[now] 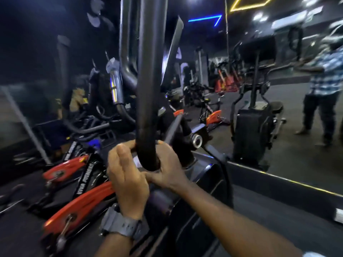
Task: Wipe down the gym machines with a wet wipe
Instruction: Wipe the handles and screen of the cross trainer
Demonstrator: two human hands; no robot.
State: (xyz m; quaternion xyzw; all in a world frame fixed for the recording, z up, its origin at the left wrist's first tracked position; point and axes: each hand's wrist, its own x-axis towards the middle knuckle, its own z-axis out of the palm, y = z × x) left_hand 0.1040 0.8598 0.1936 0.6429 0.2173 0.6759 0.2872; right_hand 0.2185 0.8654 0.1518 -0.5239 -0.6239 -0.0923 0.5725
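Left hand (126,175): wearing a grey wristwatch (123,226), it is curling its fingers round the lower end of the black handlebar (149,101), thumb side toward the camera.
Right hand (168,164): reaching in from the right, it is wrapping the same bar end from the opposite side, touching the left hand.
Wet wipe: a pale patch is showing between the hands, but whether it is the wipe I cannot tell.
Machine body (202,184): dark casing is sitting just below and right of the hands.
Red pedals (74,208): lying left of the hands.
Mirror (278,89): standing beyond the hands, reflecting a person in a checked shirt.
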